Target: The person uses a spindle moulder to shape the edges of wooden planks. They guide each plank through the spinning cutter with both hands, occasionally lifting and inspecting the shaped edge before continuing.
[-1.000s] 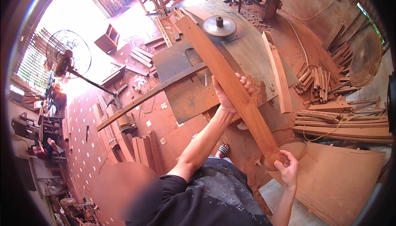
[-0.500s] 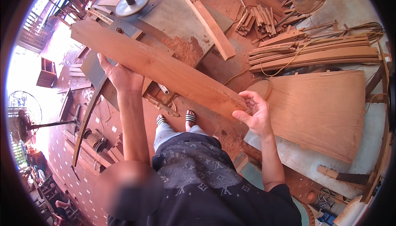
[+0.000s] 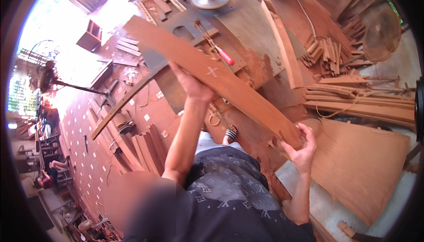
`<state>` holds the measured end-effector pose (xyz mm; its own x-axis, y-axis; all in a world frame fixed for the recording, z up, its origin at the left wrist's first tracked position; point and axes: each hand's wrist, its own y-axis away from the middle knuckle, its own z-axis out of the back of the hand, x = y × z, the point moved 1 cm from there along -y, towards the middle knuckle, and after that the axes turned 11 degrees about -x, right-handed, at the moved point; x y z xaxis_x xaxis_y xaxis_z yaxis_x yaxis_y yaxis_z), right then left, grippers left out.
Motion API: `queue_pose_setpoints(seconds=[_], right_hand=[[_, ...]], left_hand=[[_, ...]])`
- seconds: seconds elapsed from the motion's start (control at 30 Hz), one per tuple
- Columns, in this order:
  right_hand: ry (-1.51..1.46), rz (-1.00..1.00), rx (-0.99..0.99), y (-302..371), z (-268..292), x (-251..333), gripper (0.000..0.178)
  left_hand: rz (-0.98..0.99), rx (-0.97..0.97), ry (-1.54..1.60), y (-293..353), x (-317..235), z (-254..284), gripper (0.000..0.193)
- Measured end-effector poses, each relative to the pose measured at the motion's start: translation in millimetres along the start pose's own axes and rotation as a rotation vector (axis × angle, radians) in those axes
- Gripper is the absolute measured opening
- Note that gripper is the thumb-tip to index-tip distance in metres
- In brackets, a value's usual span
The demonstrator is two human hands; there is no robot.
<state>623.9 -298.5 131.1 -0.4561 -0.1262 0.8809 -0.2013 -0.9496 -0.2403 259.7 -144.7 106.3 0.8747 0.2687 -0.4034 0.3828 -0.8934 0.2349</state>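
A long, flat wooden board (image 3: 247, 96) lies slantwise in front of me, from the upper left down to the right. A pale crossed mark shows on its upper face. My left hand (image 3: 194, 86) bears it from beneath near the middle, thumb along the edge and the other fingers hidden under the wood. At the lower right end, my right hand (image 3: 304, 150) grips the board between thumb and fingers. Beyond the board, a red-handled tool (image 3: 226, 57), perhaps a screwdriver, lies on the dusty machine table (image 3: 247, 30).
A round metal disc (image 3: 221, 1) with a dark hub sits on the machine table. A wooden beam (image 3: 282, 43) rests at its right. Stacked strips (image 3: 362, 100) and a wide panel (image 3: 353, 167) lie to the right. A stand fan (image 3: 48, 76) and leaning planks (image 3: 145, 151) are at left.
The board's upper face now shows a crossed mark that was not visible before. The red-handled tool has come into sight. The whole scene has shifted right and tilted in the view.
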Motion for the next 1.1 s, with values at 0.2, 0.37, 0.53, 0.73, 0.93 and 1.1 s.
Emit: queue_pose_setpoints(seconds=[0.2,0.37,0.53,0.73,0.93,1.1], right_hand=[[-0.109,0.033,0.015,-10,-32,28,0.079],[-0.205,0.107,0.05,-11,-65,68,0.081],[-0.233,0.188,0.114,-11,-106,105,0.08],[-0.257,0.171,0.14,-4,-154,137,0.08],[-0.292,0.154,0.142,4,-190,153,0.08],[-0.304,0.145,0.142,8,-210,162,0.079]], left_hand=[[0.17,0.147,0.263,-10,-44,37,0.085],[0.178,0.117,0.351,-19,-87,70,0.079],[0.157,0.085,0.396,-28,-136,102,0.079],[0.095,0.019,0.305,-38,-183,143,0.077],[0.021,-0.23,0.153,-51,-226,179,0.073],[-0.01,-0.323,0.144,-50,-247,176,0.074]])
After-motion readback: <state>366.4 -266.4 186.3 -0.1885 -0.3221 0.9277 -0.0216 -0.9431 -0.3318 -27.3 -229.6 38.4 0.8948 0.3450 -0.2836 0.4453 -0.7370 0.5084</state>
